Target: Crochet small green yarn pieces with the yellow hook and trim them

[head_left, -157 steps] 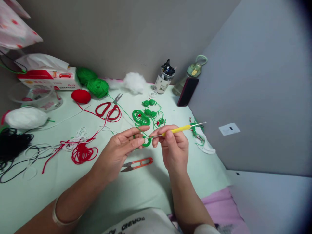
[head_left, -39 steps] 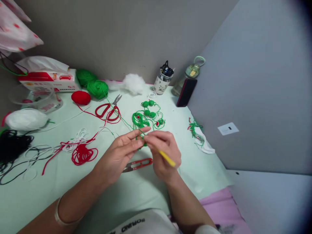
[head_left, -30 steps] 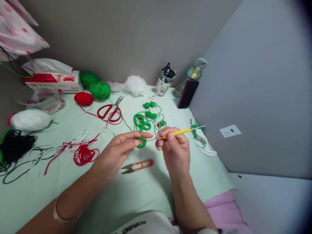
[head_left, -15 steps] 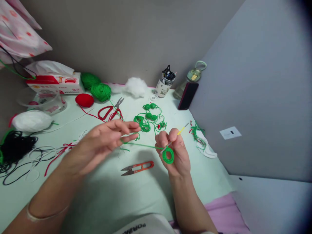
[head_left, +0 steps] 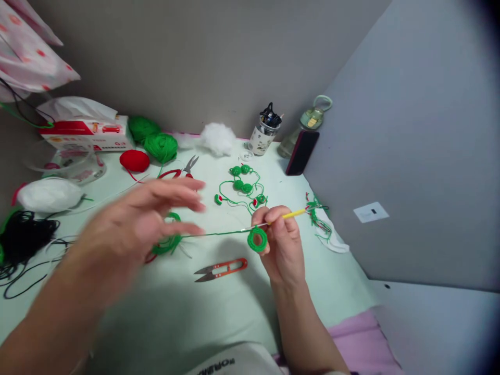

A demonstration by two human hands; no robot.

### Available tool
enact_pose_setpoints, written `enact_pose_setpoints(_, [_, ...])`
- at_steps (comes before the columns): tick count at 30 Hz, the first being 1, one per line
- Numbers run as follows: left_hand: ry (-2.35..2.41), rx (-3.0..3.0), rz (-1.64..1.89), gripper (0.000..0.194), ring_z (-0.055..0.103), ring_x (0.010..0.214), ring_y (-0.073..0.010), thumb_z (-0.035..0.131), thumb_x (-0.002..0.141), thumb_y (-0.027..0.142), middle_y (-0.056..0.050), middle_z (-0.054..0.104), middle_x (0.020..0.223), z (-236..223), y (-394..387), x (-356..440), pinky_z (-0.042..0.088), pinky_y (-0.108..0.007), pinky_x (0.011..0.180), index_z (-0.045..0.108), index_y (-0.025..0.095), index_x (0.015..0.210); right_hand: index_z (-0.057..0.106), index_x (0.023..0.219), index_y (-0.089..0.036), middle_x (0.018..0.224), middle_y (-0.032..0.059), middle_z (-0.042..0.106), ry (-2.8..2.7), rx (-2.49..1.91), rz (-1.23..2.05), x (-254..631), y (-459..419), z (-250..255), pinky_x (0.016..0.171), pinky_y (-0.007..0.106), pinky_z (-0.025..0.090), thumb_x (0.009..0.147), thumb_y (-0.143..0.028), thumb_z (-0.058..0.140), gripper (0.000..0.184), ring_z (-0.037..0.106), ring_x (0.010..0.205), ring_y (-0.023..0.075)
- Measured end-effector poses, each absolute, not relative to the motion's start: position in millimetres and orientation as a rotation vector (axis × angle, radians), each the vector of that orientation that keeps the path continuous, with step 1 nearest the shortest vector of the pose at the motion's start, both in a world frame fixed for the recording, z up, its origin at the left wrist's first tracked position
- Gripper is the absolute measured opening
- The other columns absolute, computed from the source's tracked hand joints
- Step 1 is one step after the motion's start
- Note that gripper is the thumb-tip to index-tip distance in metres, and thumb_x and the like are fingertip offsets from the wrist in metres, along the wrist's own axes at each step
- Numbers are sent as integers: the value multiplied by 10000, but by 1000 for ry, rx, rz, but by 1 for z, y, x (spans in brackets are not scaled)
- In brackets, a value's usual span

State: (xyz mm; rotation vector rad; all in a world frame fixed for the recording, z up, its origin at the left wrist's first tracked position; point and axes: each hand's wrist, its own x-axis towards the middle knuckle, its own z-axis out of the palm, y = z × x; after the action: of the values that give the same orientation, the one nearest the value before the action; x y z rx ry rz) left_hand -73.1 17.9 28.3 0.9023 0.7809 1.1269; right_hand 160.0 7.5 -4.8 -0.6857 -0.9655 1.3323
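Observation:
My right hand (head_left: 283, 239) pinches a crochet hook (head_left: 294, 214) with a yellow grip and a thin metal shaft pointing left. A small green crocheted ring (head_left: 257, 239) hangs at the hook's tip, against my fingers. From it a taut strand of green yarn (head_left: 219, 234) runs left towards my left hand (head_left: 140, 224). That hand is raised and smeared by motion, its fingers spread apart. Close behind its fingers is a loose bundle of green yarn loops (head_left: 169, 244), partly hidden by the hand. Whether yarn is looped round a left finger, I cannot tell.
Orange thread snips (head_left: 221, 269) lie in front of my hands. Red-handled scissors (head_left: 190, 165) are partly covered by my left hand. Small green crocheted balls (head_left: 242, 186) on strings lie further back. Green yarn balls (head_left: 160, 148), a tissue box (head_left: 86, 135), and a phone (head_left: 302, 152) against a bottle line the back.
My left hand has moved left, and the green yarn bundle has shifted left and nearer. The ring has moved slightly left and up, and the hook lies flatter in my right hand.

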Motion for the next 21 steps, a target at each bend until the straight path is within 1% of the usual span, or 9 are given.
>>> enact_pose_setpoints(2, [624,1015,900,631,514,1298,-454,783,706,634,-64,533,1505,29,11,-53,616,-449,806,727,313,1246,666,892,-249,849,-22,686,-978,-666,1279,156,4,-5,422,178,397,955,-366,625,140,438,404,20])
enact_pose_setpoints(5, [573,918,992,624,384,1443,-381,687,801,649,-13,457,1571,28,6,-31,534,-471,998,629,383,1363,687,907,-249,884,-11,698,-1050,-665,1228,151,-1,-6,455,201,438,961,-356,618,139,481,421,28])
enact_pose_setpoints(8, [595,852,1256,421,337,1481,-310,530,906,657,26,619,1416,25,5,-23,356,-466,1169,794,344,1003,702,928,-247,922,8,716,-1141,-651,1244,149,-5,-9,456,222,455,966,-347,612,139,498,424,39])
enact_pose_setpoints(10, [692,996,1311,565,379,1453,-283,426,973,612,7,740,1192,21,6,-25,229,-444,1228,770,302,650,714,947,-251,946,12,718,-1144,-621,1250,148,-6,-9,472,223,455,978,-316,597,137,519,443,37])
enact_pose_setpoints(11, [769,1125,1319,608,397,1436,-277,413,990,581,-4,761,1116,18,7,-26,169,-437,1244,739,296,563,719,952,-252,952,11,715,-1131,-610,1244,148,-6,-9,482,220,452,983,-299,592,139,529,456,35])
enact_pose_setpoints(13, [951,1431,1311,490,379,1438,-278,498,986,494,-10,752,1154,12,9,-27,73,-441,1257,775,306,629,728,957,-249,956,11,710,-1111,-608,1220,149,-5,-9,499,219,452,986,-274,588,145,543,481,34])
enact_pose_setpoints(16, [1018,1558,1192,195,415,1402,-304,662,909,401,-38,703,1266,5,10,-24,210,-482,1219,810,309,997,739,964,-239,959,24,709,-1130,-632,1163,149,-4,-8,523,226,470,984,-260,589,152,570,542,54])
enact_pose_setpoints(18, [971,1347,1072,303,581,1205,-281,696,888,386,-52,724,1154,3,9,-20,421,-440,1081,751,308,1175,744,970,-232,963,36,708,-1152,-651,1115,148,-4,-9,546,232,486,982,-249,591,154,586,591,71])
enact_pose_setpoints(21, [901,1040,980,391,652,941,-199,756,851,347,-16,706,955,3,7,-16,522,-330,895,711,320,1239,752,980,-231,950,45,708,-1173,-665,1040,147,-4,-10,559,240,500,979,-230,594,158,592,628,89])
